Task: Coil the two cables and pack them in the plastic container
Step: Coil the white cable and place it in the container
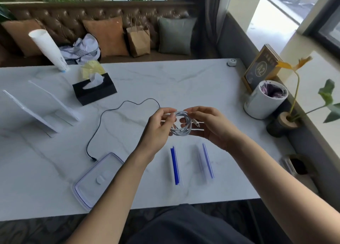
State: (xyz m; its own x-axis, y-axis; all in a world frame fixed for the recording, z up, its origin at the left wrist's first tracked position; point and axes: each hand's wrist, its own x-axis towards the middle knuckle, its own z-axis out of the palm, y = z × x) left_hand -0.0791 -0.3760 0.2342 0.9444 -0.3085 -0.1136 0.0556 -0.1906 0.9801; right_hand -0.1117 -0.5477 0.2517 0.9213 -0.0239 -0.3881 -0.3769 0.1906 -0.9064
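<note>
I see a white marble-look table point(165, 81) from above. Near its front edge lies a clear rectangular plastic container point(192, 163) with blue-edged walls, and to the left a clear flat lid w/ blue rim point(95, 179). A thin black cable point(103, 115) lies loose and uncoiled across the table, one plug end just beside the lid. My left hand point(158, 126) and right hand point(211, 124) hold a small white cable coil point(181, 123) in the air above the table, behind the container. Left fingertips pinch the coil's left side; right fingers pinch its right side, a plug end sticking out. I judge the coil light, soft, springy, so it's prob. apt to unwind. Best held across all loops at once.
</note>
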